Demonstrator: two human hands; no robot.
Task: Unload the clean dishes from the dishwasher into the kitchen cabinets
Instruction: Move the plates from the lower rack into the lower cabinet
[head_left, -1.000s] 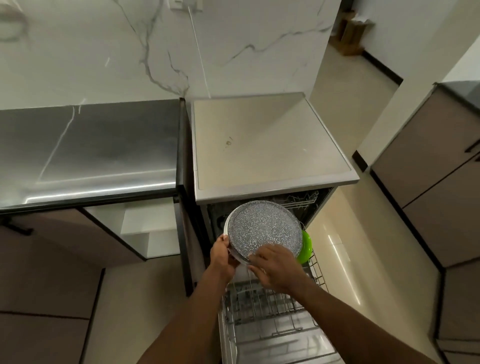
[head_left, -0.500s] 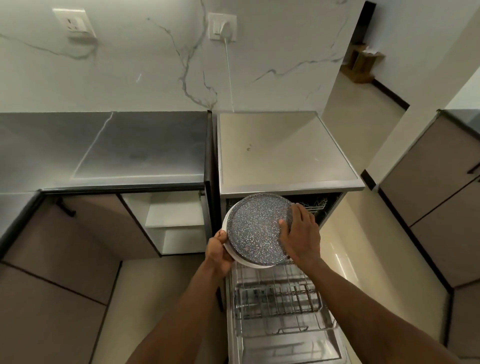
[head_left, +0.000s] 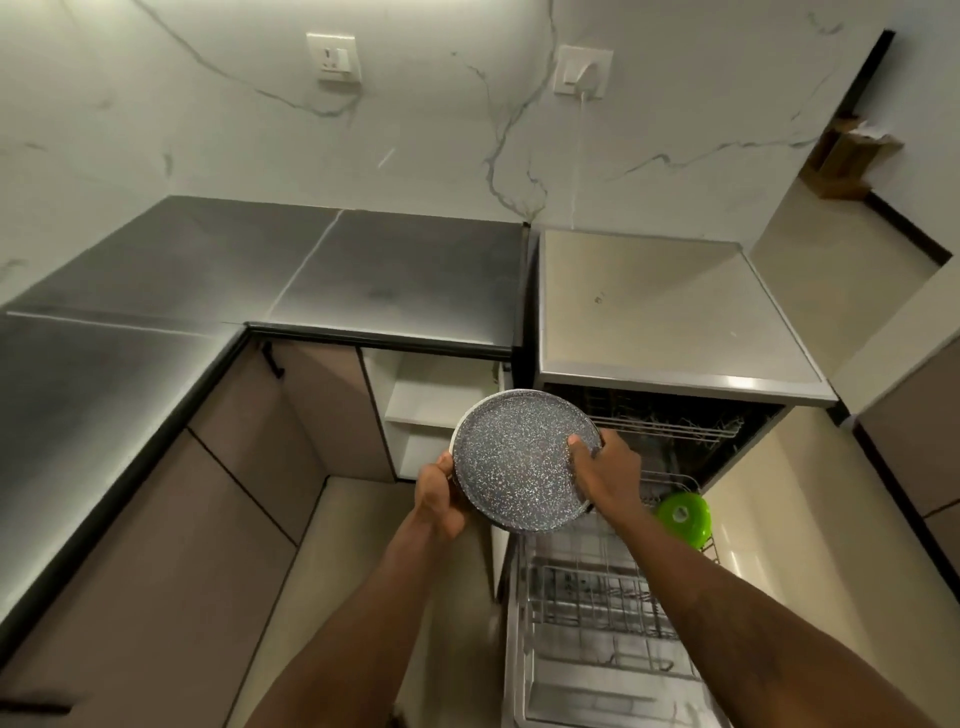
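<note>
The left hand grips the left rim and the right hand clasps the right rim, thumb on the face, of a round grey speckled plate. The plate is held tilted in the air above the pulled-out wire rack of the open dishwasher, near the open white cabinet shelf. It looks stiff, fairly heavy, breakable and perhaps slick, so opposite edges seem the sound hold; a lime-green round plastic dish sits in the rack.

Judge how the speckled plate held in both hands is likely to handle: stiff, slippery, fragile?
The speckled plate is likely rigid: it looks flat and evenly round though the left hand and right hand grip only opposite rims. Its smooth-looking face may be slippery. It looks ceramic, so probably heavy for its size and breakable if dropped.
</note>
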